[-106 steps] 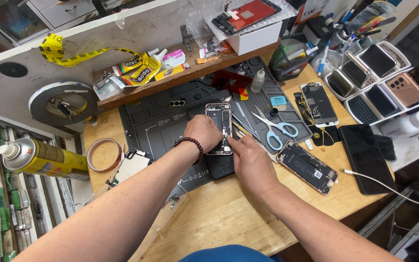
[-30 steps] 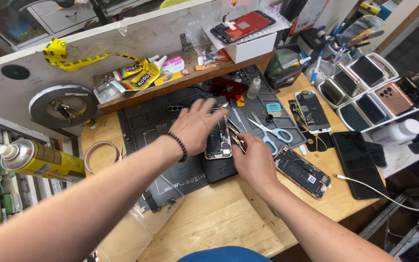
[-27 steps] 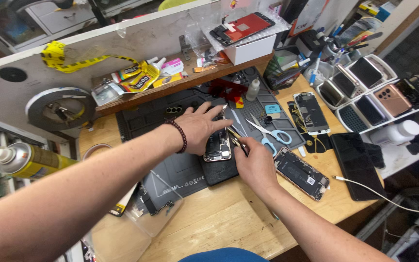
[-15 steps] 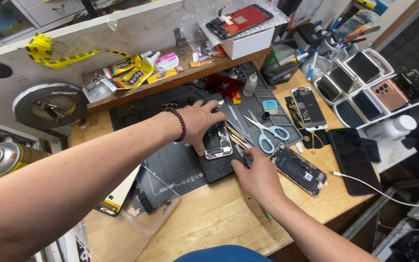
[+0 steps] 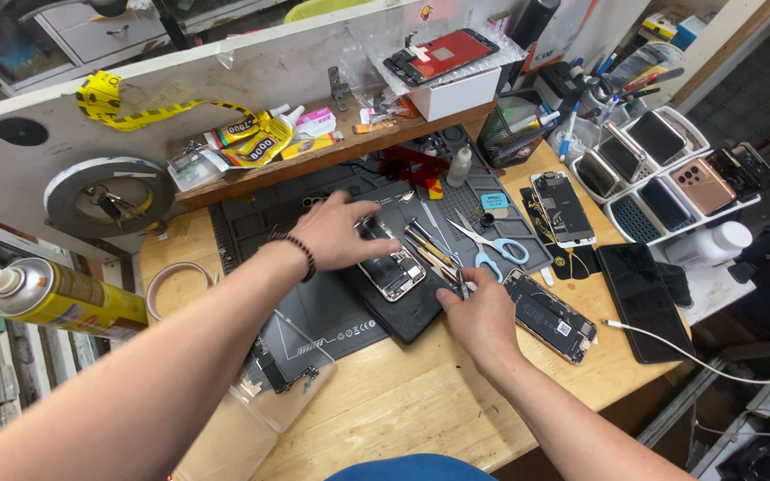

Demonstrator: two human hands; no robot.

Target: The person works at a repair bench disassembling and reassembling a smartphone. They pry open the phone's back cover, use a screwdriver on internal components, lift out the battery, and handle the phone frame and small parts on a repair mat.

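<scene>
Cluttered workbench (image 5: 421, 401): left hand (image 5: 336, 233) steadies opened phone (image 5: 394, 270), right hand (image 5: 483, 313) pinches tweezers (image 5: 462, 283) beside scissors (image 5: 485, 251).

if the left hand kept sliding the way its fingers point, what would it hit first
The left hand points right and slightly away across the dark mat, over the opened phone. Going straight on, it would probably meet the row of metal tools first, then the blue-handled scissors. Its height above them is unclear.
</scene>
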